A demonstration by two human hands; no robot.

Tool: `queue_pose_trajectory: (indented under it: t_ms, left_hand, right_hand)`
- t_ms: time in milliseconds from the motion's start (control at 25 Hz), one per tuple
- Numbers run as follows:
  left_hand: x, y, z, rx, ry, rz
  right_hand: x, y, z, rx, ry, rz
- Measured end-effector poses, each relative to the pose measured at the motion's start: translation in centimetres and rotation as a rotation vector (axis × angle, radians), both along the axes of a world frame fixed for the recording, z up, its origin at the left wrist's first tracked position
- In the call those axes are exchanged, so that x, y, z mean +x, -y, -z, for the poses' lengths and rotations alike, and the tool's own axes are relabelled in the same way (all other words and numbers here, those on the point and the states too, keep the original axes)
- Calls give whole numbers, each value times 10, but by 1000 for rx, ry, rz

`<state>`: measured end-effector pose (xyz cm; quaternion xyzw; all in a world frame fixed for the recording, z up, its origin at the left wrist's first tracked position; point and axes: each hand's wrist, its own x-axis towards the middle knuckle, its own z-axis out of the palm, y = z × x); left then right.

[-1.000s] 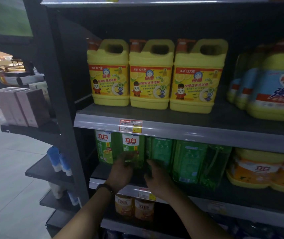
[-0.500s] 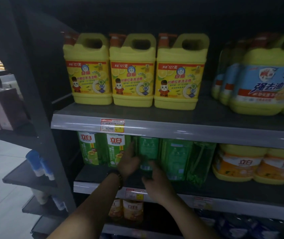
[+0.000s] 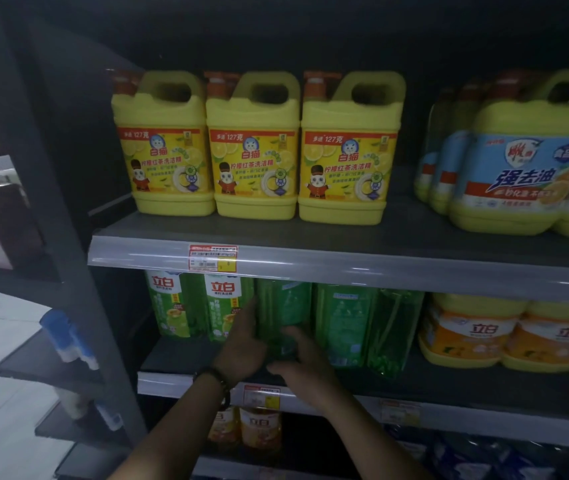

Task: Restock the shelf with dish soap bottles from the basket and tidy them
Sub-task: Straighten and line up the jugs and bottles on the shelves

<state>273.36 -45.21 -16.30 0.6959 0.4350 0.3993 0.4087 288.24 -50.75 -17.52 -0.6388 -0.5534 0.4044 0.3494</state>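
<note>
Several green dish soap bottles stand in a row on the middle shelf (image 3: 449, 379). Two at the left show their white-and-red front labels (image 3: 222, 306). The third bottle (image 3: 285, 306) is turned with its back outward. My left hand (image 3: 241, 344) lies against that bottle's left side, fingers reaching up along it. My right hand (image 3: 298, 362) grips the bottle's lower front, fingers curled round its base. Two more green bottles (image 3: 343, 323) stand to the right, also turned away. The basket is out of view.
Three yellow jugs (image 3: 255, 150) and blue-labelled jugs (image 3: 518, 168) fill the upper shelf. Orange-labelled jugs (image 3: 470, 334) stand right of the green row. Orange bottles (image 3: 259, 427) sit on the shelf below. A dark upright post (image 3: 68, 237) borders the left, with side shelves beyond.
Both hands have shifted from the second green bottle to the third one. The view has swung left and down a little, so the shelves sit further right in the frame.
</note>
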Motion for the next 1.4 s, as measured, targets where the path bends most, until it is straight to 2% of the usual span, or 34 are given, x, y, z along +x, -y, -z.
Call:
queue_pose_trajectory:
  t_ms: [120,240,400,520,640,720,800,880,1040,1080,1400]
  left_hand:
    - [-9,3,9,15,-99,-35]
    - [-13,7,12,-74,-30,-61]
    - [-22,12,18,-67,34,-3]
    - [-22,17,24,-54,66,-1]
    - [-14,29,26,3,-8,-11]
    - [-12,29,29,38,-95,-10]
    - [-10,25,24,25,-105,-2]
    - [-6,14,17,-23,-29,-15]
    - [3,-9,4,-295,334,87]
    - [5,-11,2,-319,378,94]
    - [3,-6,8,-332,364,76]
  right_hand:
    - [-5,5,-7,8,-5,-13]
    - [-5,12,-10,12,0,-14]
    - [1,22,-11,11,-137,25]
    - [5,30,-14,17,-108,-17]
    - [10,25,-9,50,-41,-30]
    - [11,25,-12,38,-51,-13]
    - [10,31,-10,37,-78,28]
    - [8,39,-3,81,-52,55]
    - [0,53,7,90,45,9]
    - [-1,54,8,70,43,0]
    - [-15,43,0,9,53,-62]
